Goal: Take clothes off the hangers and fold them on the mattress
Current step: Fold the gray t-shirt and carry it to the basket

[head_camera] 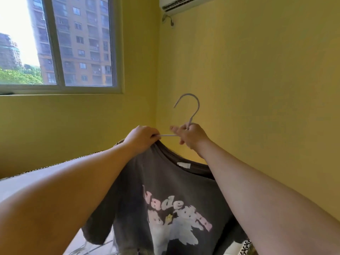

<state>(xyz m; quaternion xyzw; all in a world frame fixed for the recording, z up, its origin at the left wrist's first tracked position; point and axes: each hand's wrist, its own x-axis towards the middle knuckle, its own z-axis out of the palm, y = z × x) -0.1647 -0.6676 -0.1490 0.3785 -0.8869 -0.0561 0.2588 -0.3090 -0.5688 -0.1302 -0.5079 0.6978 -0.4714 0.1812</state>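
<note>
A dark grey T-shirt (pixel 165 184) with a pink and white print hangs in front of me, held up in the air. A pale wire hanger (pixel 193 111) sticks up out of its neck, hook pointing left. My left hand (pixel 141 137) pinches the shirt's collar together with the hanger's left arm. My right hand (pixel 191 135) grips the hanger just below the hook. Most of the hanger's body is hidden inside the shirt.
The mattress (pixel 27 181) with a patterned edge lies low at the left, against the yellow wall. A window (pixel 60 43) is at the upper left and an air conditioner (pixel 180 4) sits high in the corner. More hangers (pixel 95 245) lie below the shirt.
</note>
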